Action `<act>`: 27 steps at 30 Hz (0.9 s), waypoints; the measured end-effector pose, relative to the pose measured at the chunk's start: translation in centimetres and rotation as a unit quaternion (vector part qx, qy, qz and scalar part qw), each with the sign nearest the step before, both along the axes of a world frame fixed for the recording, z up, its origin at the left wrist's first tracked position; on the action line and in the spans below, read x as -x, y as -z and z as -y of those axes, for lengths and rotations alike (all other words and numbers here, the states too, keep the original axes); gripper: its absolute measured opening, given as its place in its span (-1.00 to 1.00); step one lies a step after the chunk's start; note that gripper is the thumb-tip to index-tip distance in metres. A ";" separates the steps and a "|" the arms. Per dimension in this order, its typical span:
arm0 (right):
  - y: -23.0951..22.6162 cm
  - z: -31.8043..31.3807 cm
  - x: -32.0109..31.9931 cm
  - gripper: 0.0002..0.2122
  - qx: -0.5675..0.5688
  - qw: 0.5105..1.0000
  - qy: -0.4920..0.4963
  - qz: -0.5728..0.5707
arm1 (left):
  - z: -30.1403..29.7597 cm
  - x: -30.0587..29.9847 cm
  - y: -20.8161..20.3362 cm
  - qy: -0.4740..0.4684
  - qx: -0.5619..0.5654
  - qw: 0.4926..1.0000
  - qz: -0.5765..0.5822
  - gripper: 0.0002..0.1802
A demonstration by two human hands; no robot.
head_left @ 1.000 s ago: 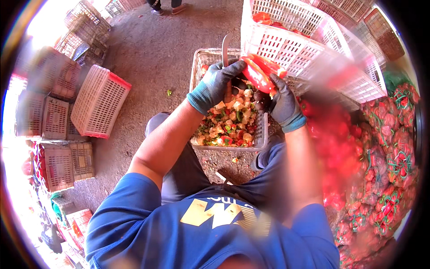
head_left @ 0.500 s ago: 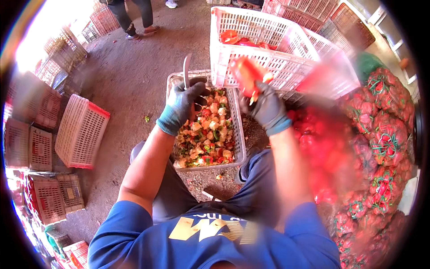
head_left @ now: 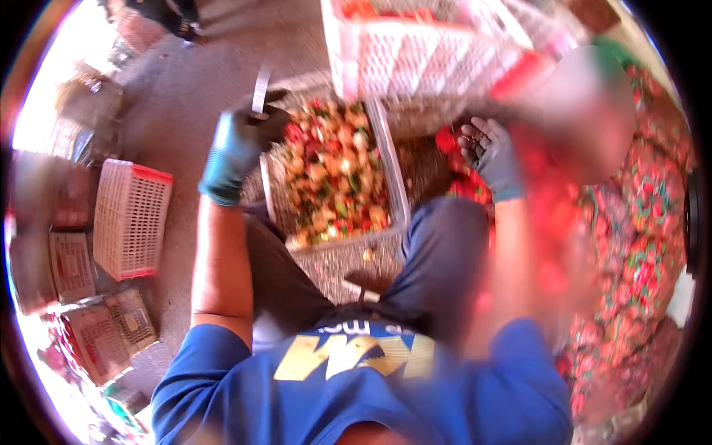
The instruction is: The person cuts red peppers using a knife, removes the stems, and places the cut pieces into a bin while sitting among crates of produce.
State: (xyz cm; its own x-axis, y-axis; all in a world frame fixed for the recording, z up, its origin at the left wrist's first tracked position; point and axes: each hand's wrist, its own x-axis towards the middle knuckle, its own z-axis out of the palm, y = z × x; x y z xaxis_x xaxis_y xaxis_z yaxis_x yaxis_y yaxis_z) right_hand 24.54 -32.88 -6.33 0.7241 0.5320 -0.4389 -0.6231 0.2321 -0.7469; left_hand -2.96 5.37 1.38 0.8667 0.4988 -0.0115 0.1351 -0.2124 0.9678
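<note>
Head view: a knife is gripped in the gloved left hand at ten o'clock. The gloved right hand, at two o'clock, is held loosely curled, seemingly empty though blurred, beside red peppers. A crate near twelve is filled with vegetable scraps.

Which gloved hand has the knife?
The left hand: the knife sticks up out of its grip. The right hand, near the red peppers, shows no knife.

Bright light enters from the left, overexposing that rim. Motion blur softens the white crate — haze veils the red peppers. Fisheye distortion bends outer edges.
</note>
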 end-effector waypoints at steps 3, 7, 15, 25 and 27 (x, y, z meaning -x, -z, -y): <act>12.7 6.6 -0.6 -0.69 0.029 0.999 0.003 -0.037 | 0.1 1.2 -2.0 -0.026 -0.031 0.998 -0.055 -0.45; 23.8 11.5 1.6 -0.65 0.218 0.975 0.008 -0.046 | 0.8 1.4 0.3 -0.046 -0.001 0.992 -0.121 -0.48; 39.5 13.5 5.5 -0.54 0.598 0.775 -0.147 0.139 | 3.5 -1.6 2.1 -0.018 -0.068 0.974 -0.213 -0.48; 45.3 10.3 9.3 -0.35 0.573 0.789 -0.183 0.124 | 4.0 -4.3 4.2 -0.055 -0.064 0.962 -0.261 -0.51; 45.4 10.3 9.7 -0.32 0.509 0.845 -0.148 0.070 | 3.9 -4.6 4.7 -0.055 -0.044 0.965 -0.251 -0.52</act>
State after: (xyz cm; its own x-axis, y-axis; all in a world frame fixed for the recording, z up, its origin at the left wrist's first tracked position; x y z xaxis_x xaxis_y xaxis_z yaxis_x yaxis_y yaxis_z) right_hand 14.83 -43.18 -51.71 0.7079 0.0969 -0.6996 -0.4310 -0.7255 -0.5366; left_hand 1.60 1.47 -3.33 0.7048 0.6058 -0.3692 0.6088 -0.2492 0.7532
